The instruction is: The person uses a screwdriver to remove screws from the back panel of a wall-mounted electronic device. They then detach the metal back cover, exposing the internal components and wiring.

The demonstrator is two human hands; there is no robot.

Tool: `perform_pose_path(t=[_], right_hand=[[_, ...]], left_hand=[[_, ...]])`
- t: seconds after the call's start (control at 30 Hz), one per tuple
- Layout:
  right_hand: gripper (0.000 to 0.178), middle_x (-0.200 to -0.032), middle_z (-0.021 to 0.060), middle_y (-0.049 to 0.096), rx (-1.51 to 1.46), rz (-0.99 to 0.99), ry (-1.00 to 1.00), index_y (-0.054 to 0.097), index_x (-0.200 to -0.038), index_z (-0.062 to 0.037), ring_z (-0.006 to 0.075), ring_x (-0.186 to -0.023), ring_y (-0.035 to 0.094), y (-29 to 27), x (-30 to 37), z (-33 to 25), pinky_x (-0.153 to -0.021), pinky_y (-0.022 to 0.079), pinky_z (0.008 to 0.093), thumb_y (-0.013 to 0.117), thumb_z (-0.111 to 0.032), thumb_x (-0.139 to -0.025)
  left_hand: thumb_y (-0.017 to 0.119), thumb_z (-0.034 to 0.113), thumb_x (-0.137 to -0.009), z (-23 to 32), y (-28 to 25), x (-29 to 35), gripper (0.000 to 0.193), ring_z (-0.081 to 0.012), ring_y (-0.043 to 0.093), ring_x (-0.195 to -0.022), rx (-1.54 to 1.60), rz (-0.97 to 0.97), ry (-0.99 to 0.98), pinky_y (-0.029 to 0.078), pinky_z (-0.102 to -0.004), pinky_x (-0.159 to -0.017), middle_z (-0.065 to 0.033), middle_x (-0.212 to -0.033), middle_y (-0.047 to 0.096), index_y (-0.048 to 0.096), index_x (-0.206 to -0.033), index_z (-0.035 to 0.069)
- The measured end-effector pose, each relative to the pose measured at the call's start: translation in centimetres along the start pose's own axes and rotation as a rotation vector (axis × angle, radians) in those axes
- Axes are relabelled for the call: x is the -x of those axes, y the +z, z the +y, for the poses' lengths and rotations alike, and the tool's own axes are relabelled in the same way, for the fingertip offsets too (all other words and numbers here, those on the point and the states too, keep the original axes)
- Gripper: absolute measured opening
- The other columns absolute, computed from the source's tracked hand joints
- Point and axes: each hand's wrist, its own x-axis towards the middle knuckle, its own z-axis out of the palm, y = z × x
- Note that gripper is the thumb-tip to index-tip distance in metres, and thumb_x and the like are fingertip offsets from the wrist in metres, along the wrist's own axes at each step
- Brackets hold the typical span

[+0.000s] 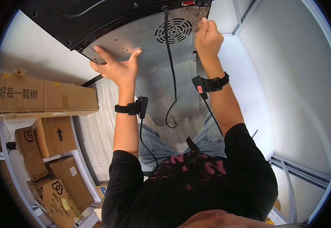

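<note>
In front of me stands a large appliance with a bare metal back panel (152, 81) and a black upper housing (93, 22). My left hand (121, 71) lies against the panel's left side, thumb and forefinger spread, other fingers at the edge. At the right edge, my right hand (209, 40) is closed around the metal side, its fingertips partly hidden. Between the hands are a round slotted vent (180, 30) and a black power cord (172, 64), hanging with a curled lower end. A red switch (188, 3) sits at the top.
A long cardboard box (68, 97) lies on top of a shelf unit at left. Several more cardboard boxes (71, 178) fill its shelves. White wall panels (294, 76) stand close on the right. Pale wood-look floor (93, 133) shows at left. Black wrist straps with cables are on both my arms.
</note>
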Motion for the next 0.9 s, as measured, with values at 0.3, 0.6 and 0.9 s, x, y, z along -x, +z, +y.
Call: perform_pose_path(t=[0.3,0.6,0.9], right_hand=[[0.024,-0.060,0.0041,0.063,-0.281,-0.107,0.160,0.056,-0.082,-0.0026,0.0136,-0.050,0.058,-0.8,0.8,-0.7,-0.049,0.046,0.0271,0.068,-0.023,-0.084],[0.022,-0.067,0.0058,0.065,-0.462,-0.170,0.328,0.054,-0.092,-0.0011,0.0131,-0.058,0.060,-0.5,1.8,0.5,-0.056,0.047,0.0253,0.069,-0.012,-0.080],[0.025,-0.074,0.0070,0.066,-0.584,-0.220,0.410,0.052,-0.099,0.0005,0.0106,-0.064,0.061,-0.5,2.8,1.4,-0.059,0.047,0.0240,0.067,-0.007,-0.081]], left_hand=[[0.086,0.055,-0.051,0.0,0.2,0.1,0.138,-0.0558,0.018,-0.122,-0.002,-0.028,-0.022,0.029,-0.0617,-0.093,-0.0422,-0.133,0.003,-0.005,-0.150,0.022],[0.086,0.056,-0.052,-0.4,0.4,0.2,0.139,-0.0565,0.013,-0.125,0.029,-0.033,0.010,0.025,-0.0629,-0.097,-0.0429,-0.135,-0.001,-0.006,-0.149,0.018],[0.089,0.050,-0.050,-0.6,0.4,0.2,0.142,-0.0535,0.007,-0.131,0.120,-0.024,0.045,0.019,-0.0609,-0.104,-0.0393,-0.139,-0.005,-0.008,-0.149,0.018]])
